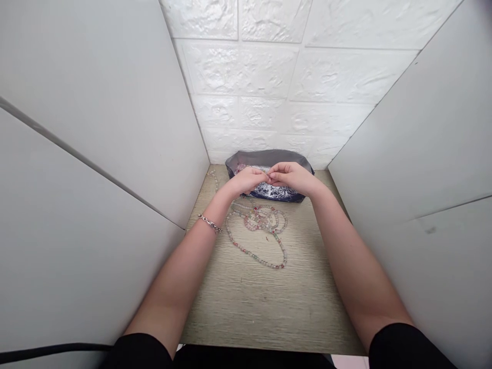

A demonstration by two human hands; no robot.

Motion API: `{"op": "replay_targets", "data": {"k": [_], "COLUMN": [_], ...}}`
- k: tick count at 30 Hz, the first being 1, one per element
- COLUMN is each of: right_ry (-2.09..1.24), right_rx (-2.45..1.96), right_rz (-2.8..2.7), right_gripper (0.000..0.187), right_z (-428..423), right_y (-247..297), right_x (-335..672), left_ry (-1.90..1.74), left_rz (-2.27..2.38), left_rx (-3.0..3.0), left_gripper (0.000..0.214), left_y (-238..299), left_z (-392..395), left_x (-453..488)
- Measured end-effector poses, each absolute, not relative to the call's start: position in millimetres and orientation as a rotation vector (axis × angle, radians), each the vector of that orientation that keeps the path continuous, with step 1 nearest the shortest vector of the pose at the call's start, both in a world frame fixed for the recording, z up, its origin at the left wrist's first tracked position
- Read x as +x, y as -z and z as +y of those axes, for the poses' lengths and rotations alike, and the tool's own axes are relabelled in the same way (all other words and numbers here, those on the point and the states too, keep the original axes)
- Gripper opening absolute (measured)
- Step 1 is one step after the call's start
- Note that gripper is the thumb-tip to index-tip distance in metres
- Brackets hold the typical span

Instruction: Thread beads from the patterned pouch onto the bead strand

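Note:
My left hand [248, 180] and my right hand [292, 177] meet fingertip to fingertip over a dark-rimmed bag [269, 156]. Both are closed in a pinch. Whatever lies between the fingertips is too small to make out. Pinkish beads [241, 167] show inside the bag, beside my left hand. Below the hands, a long string of small beads [258, 260], pale with red, pink and green ones, lies in loops on the wooden surface. Part of it passes out of sight near my left hand, and a pale end [214, 177] lies toward the back left.
A white brick-pattern wall [269, 66] stands right behind the bag. Grey-white panels rise close on the left [100, 102] and right [415, 154] of the wooden tabletop [265, 307]. A black cable [54, 351] runs at the lower left.

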State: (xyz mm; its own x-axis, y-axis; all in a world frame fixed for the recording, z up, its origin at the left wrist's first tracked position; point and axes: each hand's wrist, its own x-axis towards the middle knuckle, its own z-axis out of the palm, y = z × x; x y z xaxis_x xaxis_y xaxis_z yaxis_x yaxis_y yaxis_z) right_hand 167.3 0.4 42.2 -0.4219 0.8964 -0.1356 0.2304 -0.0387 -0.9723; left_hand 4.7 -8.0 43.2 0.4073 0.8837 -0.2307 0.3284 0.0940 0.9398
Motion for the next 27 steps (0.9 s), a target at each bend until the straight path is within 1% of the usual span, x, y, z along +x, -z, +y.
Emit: {"op": "replay_targets", "data": {"k": [27], "right_ry": [-1.451], "right_rx": [-1.233], "right_rz": [-1.708], "right_gripper": [0.008], "right_z": [0.1], "right_y": [-43.4], "right_x": [166.6], "left_ry": [-0.582], "left_rz": [1.193], "left_rx": [1.438], "left_gripper": [0.015], "left_y": [-45.0], "left_z": [-8.6], "left_x": [5.3]}}
